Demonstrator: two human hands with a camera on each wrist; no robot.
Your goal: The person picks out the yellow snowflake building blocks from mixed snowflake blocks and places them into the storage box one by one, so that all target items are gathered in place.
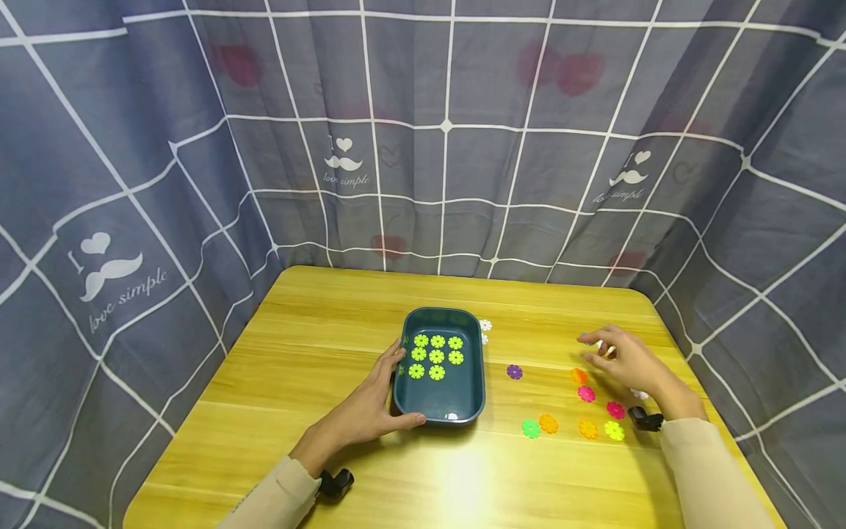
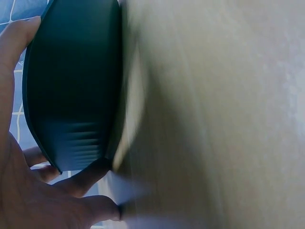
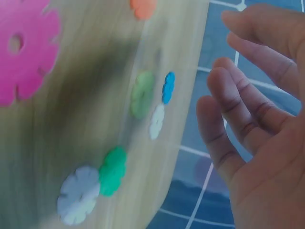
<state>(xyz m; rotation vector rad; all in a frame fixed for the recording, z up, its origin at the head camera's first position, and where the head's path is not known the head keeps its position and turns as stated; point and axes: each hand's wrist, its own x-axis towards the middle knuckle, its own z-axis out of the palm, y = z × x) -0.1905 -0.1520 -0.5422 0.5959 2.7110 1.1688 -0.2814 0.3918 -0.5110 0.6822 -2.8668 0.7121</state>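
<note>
A dark teal plastic tray (image 1: 463, 393) sits near the middle of the table, with several yellow-green flower-shaped discs (image 1: 437, 356) laid in rows inside. My left hand (image 1: 370, 400) holds the tray at its left side, thumb on the near rim and fingers along the left wall. In the left wrist view, the tray's wall (image 2: 76, 86) stands between thumb and fingers. My right hand (image 1: 628, 360) hovers over the right of the table, fingers loosely bent. Below it lie an orange disc (image 1: 579, 375) and a pink disc (image 1: 586, 394). The right wrist view shows nothing between its fingers (image 3: 224, 90).
Right of the tray lie a purple disc (image 1: 514, 372), a green disc (image 1: 531, 428), and several orange, pink and yellow ones. White discs (image 1: 485, 325) lie beside the tray's far right corner. A grey-blue checked curtain (image 1: 410, 147) surrounds the wooden table (image 1: 317, 316).
</note>
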